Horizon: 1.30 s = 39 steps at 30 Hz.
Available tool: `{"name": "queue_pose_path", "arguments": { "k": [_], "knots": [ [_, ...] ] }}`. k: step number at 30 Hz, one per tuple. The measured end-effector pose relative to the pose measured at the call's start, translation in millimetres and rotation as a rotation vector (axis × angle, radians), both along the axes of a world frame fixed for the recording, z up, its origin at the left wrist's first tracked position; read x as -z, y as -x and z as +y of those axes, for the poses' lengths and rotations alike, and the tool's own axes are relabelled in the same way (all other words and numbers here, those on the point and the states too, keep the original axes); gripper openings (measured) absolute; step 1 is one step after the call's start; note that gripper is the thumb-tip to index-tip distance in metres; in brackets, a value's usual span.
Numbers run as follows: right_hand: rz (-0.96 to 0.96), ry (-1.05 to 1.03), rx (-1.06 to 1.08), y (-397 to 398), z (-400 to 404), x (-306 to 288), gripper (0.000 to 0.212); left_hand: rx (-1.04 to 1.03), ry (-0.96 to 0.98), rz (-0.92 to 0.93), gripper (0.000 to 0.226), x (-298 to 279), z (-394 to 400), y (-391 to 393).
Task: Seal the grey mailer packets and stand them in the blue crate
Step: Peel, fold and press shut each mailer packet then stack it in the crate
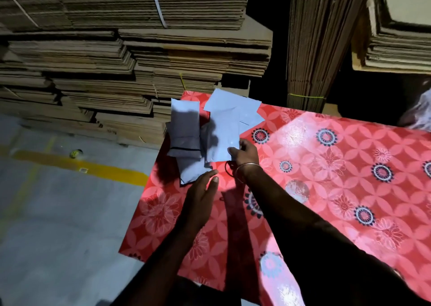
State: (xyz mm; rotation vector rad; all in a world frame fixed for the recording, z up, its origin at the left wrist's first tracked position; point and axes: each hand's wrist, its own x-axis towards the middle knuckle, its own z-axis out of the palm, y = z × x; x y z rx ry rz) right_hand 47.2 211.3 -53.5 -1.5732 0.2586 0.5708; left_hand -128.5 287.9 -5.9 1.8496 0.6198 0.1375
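Right hand pinches the near corner of a grey packet lying on the heap, while the left hand, fingers straight and loose, hovers just beside a lower packet. Beyond both hands more packets overlap on the red flowered tablecloth. Best to lift one packet clear, steady it with the left hand, then press the flap flat. No blue crate shows.

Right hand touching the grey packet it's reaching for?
Touching. Head view: the right hand pinches the near corner of the grey packet, thumb lying on its face, fingers behind it.
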Motion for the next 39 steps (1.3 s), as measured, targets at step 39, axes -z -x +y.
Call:
{"name": "queue_pose_path", "arguments": {
  "k": [39],
  "knots": [
    [-0.479,0.873,-0.055,34.8,-408.7,-13.7,0.045,0.026,0.145,0.151,0.026,48.9,-271.0,-48.0]
  ]
}}
